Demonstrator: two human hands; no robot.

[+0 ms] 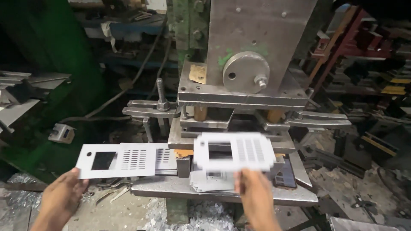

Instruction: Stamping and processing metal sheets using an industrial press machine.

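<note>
Your right hand (256,194) pinches the near edge of a thin white punched sheet-metal plate (233,150), held above the stack; your left hand (62,197) pinches a matching plate (122,160). Judged light, stiff, sharp-edged: grip plain margins.

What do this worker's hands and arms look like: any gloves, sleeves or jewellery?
Both are bare. The left hand and the right hand wear no gloves, and no rings, watch or bands show. The forearms are uncovered right to the bottom edge of the picture, with no sleeve in view.
</note>
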